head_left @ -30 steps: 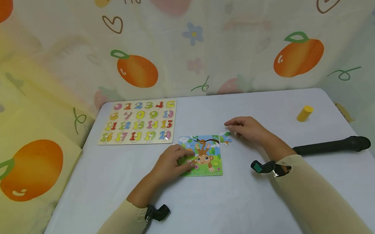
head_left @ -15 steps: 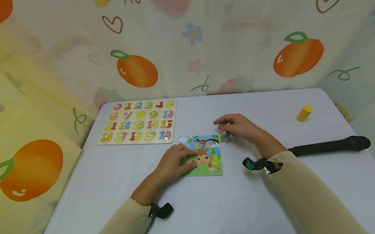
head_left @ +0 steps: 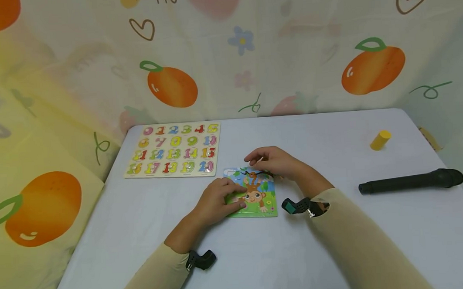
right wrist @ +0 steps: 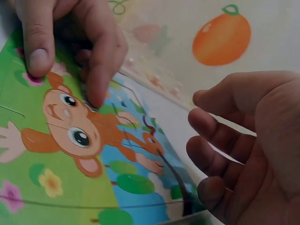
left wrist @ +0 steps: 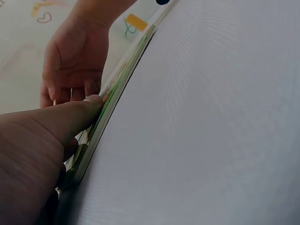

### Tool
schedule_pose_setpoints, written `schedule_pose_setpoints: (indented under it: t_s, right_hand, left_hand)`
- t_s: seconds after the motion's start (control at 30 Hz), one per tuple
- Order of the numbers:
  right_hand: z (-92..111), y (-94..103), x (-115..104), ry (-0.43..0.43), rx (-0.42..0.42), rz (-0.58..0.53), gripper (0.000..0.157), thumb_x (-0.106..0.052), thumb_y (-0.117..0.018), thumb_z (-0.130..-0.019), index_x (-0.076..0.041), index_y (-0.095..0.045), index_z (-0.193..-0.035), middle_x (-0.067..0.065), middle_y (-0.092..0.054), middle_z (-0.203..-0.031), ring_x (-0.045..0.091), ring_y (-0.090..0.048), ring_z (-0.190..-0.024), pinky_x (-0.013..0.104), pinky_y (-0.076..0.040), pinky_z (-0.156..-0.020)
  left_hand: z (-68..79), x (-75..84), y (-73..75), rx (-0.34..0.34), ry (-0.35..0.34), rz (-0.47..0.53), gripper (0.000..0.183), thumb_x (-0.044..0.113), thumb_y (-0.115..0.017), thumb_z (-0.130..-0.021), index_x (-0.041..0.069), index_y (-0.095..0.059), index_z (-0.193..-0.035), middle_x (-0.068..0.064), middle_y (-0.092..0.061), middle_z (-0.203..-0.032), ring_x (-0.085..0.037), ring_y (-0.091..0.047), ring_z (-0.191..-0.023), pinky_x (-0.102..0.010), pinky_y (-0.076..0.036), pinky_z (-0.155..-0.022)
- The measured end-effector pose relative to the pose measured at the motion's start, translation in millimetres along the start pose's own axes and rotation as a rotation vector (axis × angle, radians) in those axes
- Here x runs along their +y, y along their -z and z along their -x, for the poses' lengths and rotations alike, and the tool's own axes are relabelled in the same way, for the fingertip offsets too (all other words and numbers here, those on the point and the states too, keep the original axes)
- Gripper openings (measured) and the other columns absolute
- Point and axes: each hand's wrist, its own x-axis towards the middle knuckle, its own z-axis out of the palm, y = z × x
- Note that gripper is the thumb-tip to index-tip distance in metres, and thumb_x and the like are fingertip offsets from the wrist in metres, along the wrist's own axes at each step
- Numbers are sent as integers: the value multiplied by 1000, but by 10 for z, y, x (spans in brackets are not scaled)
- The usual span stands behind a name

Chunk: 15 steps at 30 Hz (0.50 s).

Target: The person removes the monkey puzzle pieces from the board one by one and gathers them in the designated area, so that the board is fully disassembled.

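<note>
Bringing the right hand leftward since a second ago, loosely curved, gripping nothing visible, to the far edge of the monkey puzzle, mid-scene; resting the left hand, thumb and fingers apart, on its left side, apparently attending two-handed.

Printed cloth behind a white table
Oranges dot the cloth, yellower at left, perhaps from light.

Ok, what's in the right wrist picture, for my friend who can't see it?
A smiling cartoon monkey puzzle fills much of the left side, with the person's left grip touching it. The right grip is loosely curled at the right, and a printed orange fruit shows behind.
</note>
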Motion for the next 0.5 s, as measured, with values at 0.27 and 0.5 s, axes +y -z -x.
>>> schedule_pose_setpoints:
  t_s: [0.27, 0.5]
  right_hand:
    - [-79, -149, 49, 61, -83, 191, 39, -4, -70, -96, -15, -74, -132, 1, -71, -129, 20, -61, -95, 34, -50, -85]
    - [-108, -198, 10, 104, -124, 365, 42, -1, -68, -97, -19, -75, -135, 1, -64, -130, 17, -59, -101, 36, -49, -93]
  left_hand:
    - [-13, -10, -25, 2, -17, 7, 35, 34, -89, -90, 21, -80, -122, 4, -66, -109, -15, -53, -95, -35, -45, -83]
    - [-4, -14, -14, 15, -18, 10, 35, 33, -90, -89, 20, -81, -121, 4, -67, -110, -15, -54, -95, -36, -46, -83]
